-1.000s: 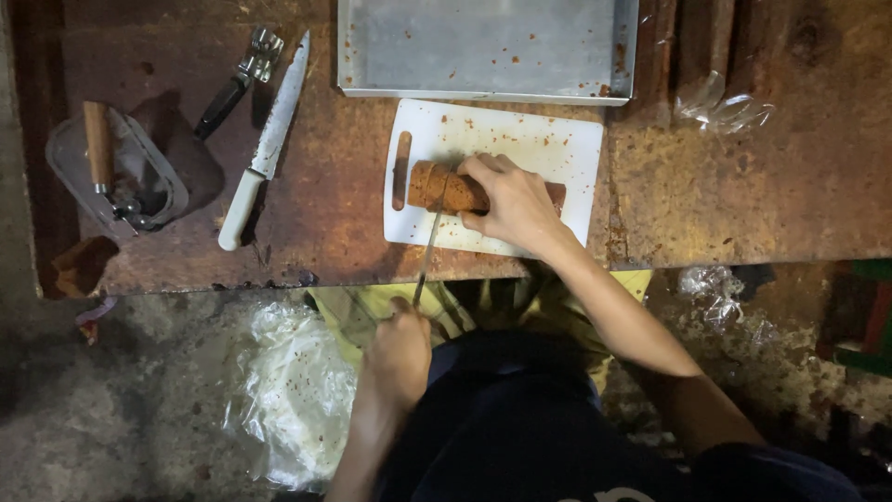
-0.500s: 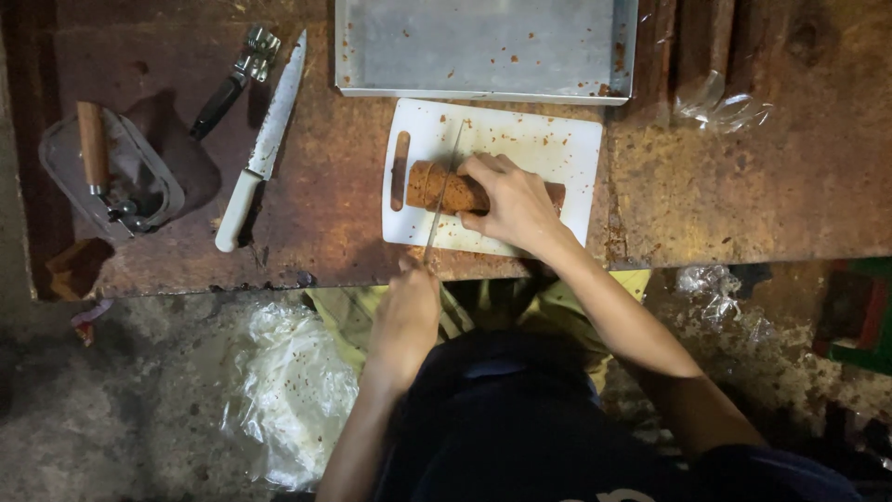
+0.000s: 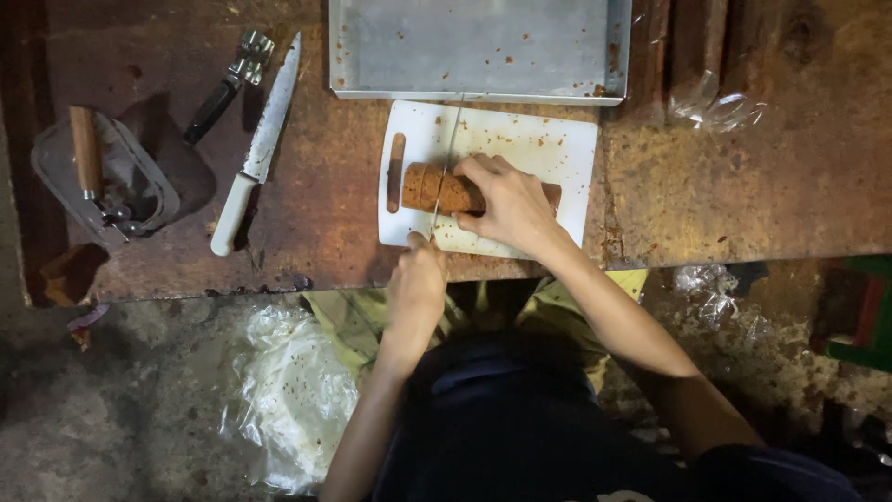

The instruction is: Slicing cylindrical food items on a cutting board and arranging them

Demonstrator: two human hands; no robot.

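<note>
A person stands at the near edge of a worn, rust-brown tabletop (image 3: 734, 195) and works on a white cutting board (image 3: 539, 149) that lies near its middle. On the board rests a brown log-shaped loaf (image 3: 437, 189), lying left to right. The right hand (image 3: 506, 204) is spread over the right part of the loaf, its fingers (image 3: 488, 169) curled down on top and pressing it to the board, so that the right end of the loaf only just shows beyond the hand. The left hand (image 3: 415, 279) is at the near edge of the board, its fingers closed around the handle of a long thin knife (image 3: 449, 149), whose blade runs away from the person across the loaf, just left of the right hand's fingertips, its tip reaching the far edge of the board. Just beyond the board, touching or nearly touching its far edge, sits a shallow metal tray (image 3: 478, 46) dotted with brown crumbs. Well to the left lies a second knife with a white handle (image 3: 255, 153), its blade pointing away, and beside it a dark-handled metal tool (image 3: 223, 93). Further left a grey container (image 3: 56, 172) holds a wooden-handled tool (image 3: 85, 149). On the far right of the tabletop lies a crumpled piece of clear plastic (image 3: 720, 107). On the floor below, to the left of the person, lies a clear plastic bag (image 3: 293, 390).
</note>
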